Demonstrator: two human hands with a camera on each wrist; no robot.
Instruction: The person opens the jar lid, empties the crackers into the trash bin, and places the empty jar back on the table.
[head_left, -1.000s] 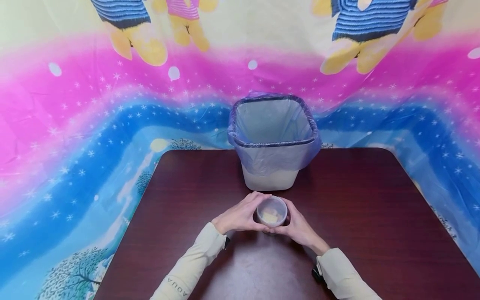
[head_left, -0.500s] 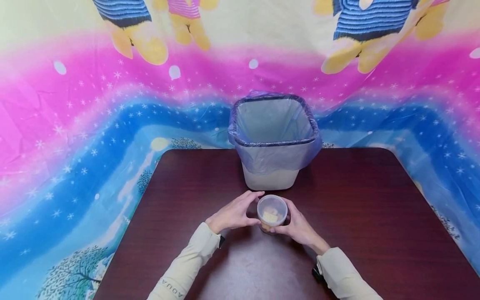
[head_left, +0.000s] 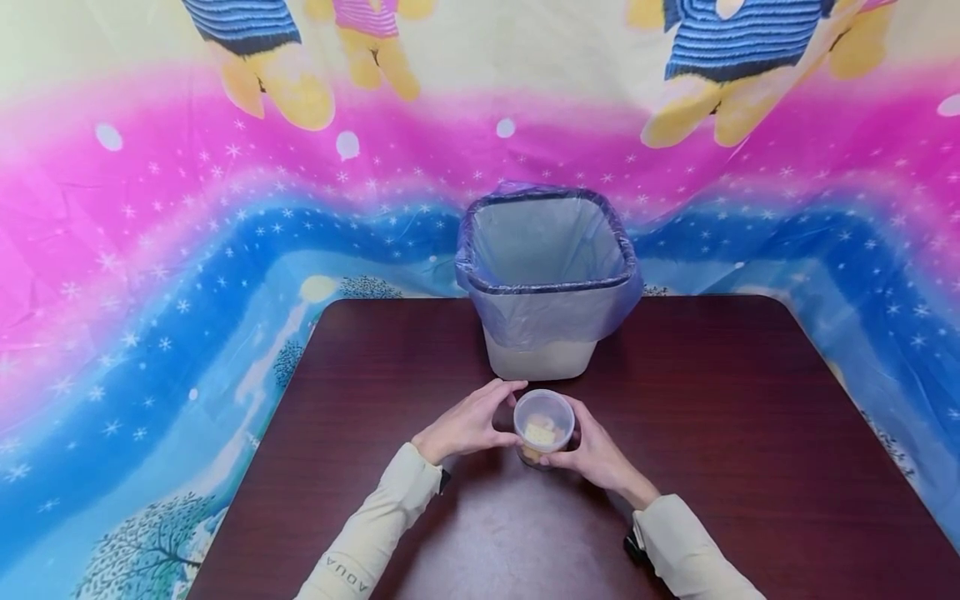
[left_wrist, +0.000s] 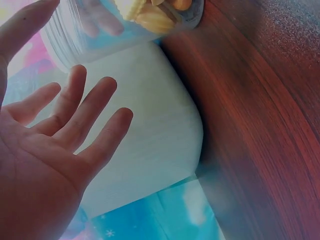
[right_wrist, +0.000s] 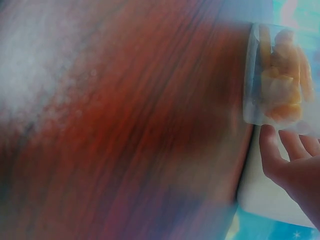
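Observation:
A clear round plastic tub (head_left: pixel 543 414) with pale yellow and tan pieces (left_wrist: pixel 150 17) in its bottom stands upright on the table in front of the bin. Its right side is held by my right hand (head_left: pixel 600 454), thumb at the near side and fingers round the far side. On the other side is my left hand (head_left: pixel 468 423), curved round the tub with a gap to its palm. In the left wrist view the fingers are spread apart from the tub, while the thumb (left_wrist: pixel 27 25) lies by its rim; whether it touches cannot be told.
Just behind the tub stands a white bin (head_left: pixel 540 360) lined with a purple translucent bag (head_left: pixel 551 317). Under everything is a dark red-brown wooden table (head_left: pixel 712 400). A colourful printed cloth (head_left: pixel 420 167) hangs behind and along the sides.
My left hand has drawn back a little to the left, its fingers and thumb loosened from the tub. The right hand and the tub have stayed nearly still.

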